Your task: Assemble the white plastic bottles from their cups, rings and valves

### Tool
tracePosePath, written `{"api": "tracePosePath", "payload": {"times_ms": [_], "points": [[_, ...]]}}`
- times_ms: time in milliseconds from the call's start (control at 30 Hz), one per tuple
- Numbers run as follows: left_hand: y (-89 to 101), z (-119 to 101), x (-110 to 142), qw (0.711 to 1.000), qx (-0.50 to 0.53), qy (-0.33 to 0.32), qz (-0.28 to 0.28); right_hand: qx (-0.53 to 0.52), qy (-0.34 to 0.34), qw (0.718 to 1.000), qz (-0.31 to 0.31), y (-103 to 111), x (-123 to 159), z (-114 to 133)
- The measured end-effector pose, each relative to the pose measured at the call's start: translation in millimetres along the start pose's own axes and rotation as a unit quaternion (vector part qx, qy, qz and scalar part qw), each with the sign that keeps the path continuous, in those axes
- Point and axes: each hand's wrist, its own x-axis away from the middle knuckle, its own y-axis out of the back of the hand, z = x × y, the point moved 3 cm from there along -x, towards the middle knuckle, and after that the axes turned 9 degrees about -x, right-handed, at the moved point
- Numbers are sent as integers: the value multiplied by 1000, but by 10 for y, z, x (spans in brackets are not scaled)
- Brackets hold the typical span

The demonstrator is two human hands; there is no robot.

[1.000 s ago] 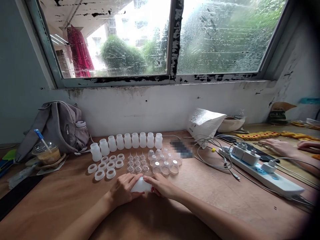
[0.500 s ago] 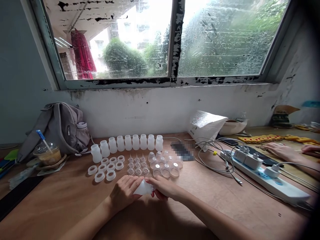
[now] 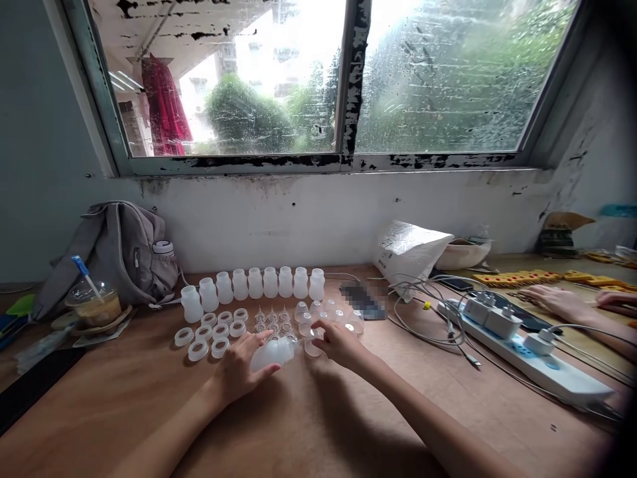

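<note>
Left hand: the left hand [image 3: 239,365] is wrapped around a frosted bottle [image 3: 271,355], fingers over the far side, thumb on the near side.
Held bottle: milky white, tilted over, its narrower end toward the right hand, at the near edge of the laid-out parts.
Right hand: the right hand [image 3: 341,344] is at the near left of the clear domes [image 3: 354,323], thumb and forefinger a little apart; whether they pinch a dome cannot be told.
Rings: nine white rings [image 3: 198,350], flat on the wooden table [image 3: 279,428], left of the small parts.
Small parts: clear nipples [image 3: 259,317] in rows between rings and domes, the nearest partly hidden by the left hand and held bottle.
Bottle row: nine upright frosted bottles [image 3: 255,283], behind the rings and nipples.
Right side: white power strip [image 3: 562,368] with plugged chargers [image 3: 502,321]; looped cables [image 3: 398,302] to its left.
Co-worker: another person's hand [image 3: 560,302], beyond the strip, near yellow pieces [image 3: 517,277].
Left side: drink cup [image 3: 94,303] with a straw; grey backpack [image 3: 119,252] behind it.
Back: white pouch [image 3: 411,249] against the wall, below the window [image 3: 442,86].
</note>
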Motion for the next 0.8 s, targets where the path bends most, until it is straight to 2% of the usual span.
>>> {"api": "tracePosePath", "payload": {"times_ms": [133,233,333,400,800], "points": [[-49,-4,12,999,17,4,34,-30,24,998,-54,122,-8,57],[-43,-6,11,999,17,22,33,-150,39,983,-102,233,-14,98],[-13,11,5,999,7,40,23,-315,39,947,-49,222,-22,123],[8,24,0,999,-3,47,17,-370,44,928,-11,186,-17,144],[29,12,5,999,-33,13,13,-360,62,929,56,-2,27,171]]}}
